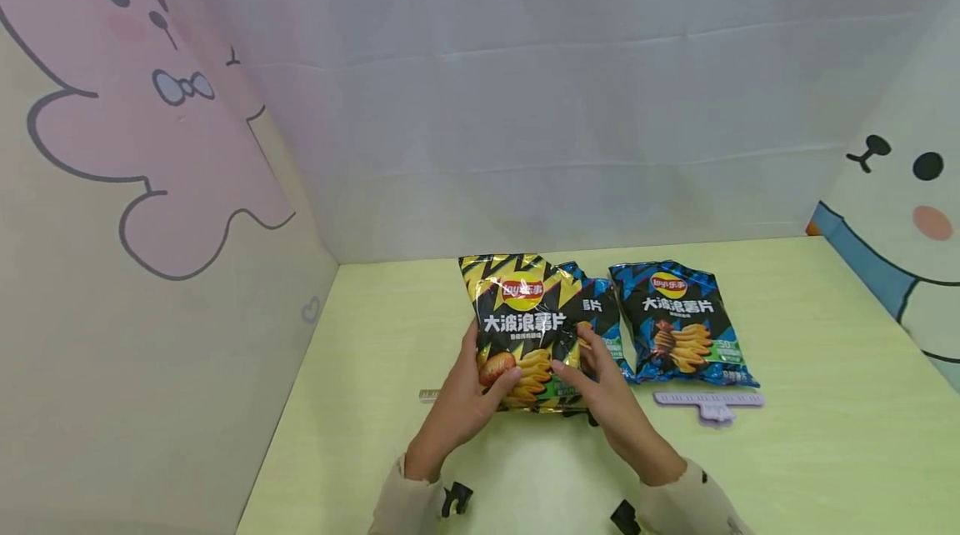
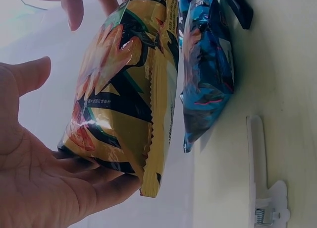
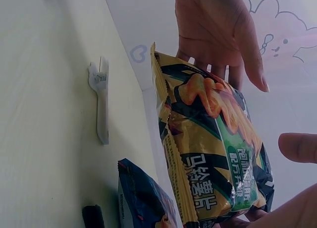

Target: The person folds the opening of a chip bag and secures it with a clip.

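A yellow-and-black bag of potato chips is held up between both hands, its printed front facing the head camera. My left hand holds the bag's lower left side, thumb in front and fingers behind. On the lower right side my right hand grips it the same way. The left wrist view shows the bag's crimped bottom seam beside the left fingers. Partly hidden behind this bag is a blue chip bag. A second blue chip bag lies in full view to its right.
A purple sealing clip lies in front of the right blue bag. Another pale clip lies on the table at the left, mostly covered in the head view. Part of a black object shows near the blue bag. Printed cloth walls surround the table.
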A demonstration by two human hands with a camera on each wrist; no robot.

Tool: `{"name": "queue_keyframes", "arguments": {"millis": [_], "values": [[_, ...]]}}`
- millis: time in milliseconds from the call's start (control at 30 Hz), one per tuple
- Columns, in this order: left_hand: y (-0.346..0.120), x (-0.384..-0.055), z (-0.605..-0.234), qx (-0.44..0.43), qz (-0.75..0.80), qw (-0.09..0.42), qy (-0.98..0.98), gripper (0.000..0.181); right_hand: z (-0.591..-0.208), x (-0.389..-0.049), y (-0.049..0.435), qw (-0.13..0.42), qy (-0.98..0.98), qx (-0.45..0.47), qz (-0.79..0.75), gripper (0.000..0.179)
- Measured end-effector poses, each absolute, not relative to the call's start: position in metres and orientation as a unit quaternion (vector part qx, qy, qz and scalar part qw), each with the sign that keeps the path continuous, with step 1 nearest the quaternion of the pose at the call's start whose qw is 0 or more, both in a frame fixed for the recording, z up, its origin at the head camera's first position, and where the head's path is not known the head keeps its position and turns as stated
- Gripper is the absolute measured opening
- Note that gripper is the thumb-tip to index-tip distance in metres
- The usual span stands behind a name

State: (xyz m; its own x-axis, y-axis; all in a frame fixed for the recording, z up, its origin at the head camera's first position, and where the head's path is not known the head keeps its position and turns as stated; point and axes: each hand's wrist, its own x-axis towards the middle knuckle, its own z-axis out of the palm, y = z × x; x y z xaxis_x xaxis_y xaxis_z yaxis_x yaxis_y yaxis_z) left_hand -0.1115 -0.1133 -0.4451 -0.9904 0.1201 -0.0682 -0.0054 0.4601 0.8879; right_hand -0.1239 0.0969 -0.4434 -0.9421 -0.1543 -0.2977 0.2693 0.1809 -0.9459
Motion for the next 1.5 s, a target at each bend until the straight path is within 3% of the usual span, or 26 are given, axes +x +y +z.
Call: {"name": "queue_keyframes", "arguments": {"millis": [1100,1500], "values": [[-0.106,-0.098,-0.459,0.058,0.537,0.052,0.84,0.09,-0.451,-0.107,0.113,0.178,0.742,0.035,-0.645,0.091],[-0.101,-0.094,-0.461,0.054,0.542,0.073,0.835,0.088,-0.455,-0.104,0.117,0.183,0.745,0.061,-0.638,0.089]]}}
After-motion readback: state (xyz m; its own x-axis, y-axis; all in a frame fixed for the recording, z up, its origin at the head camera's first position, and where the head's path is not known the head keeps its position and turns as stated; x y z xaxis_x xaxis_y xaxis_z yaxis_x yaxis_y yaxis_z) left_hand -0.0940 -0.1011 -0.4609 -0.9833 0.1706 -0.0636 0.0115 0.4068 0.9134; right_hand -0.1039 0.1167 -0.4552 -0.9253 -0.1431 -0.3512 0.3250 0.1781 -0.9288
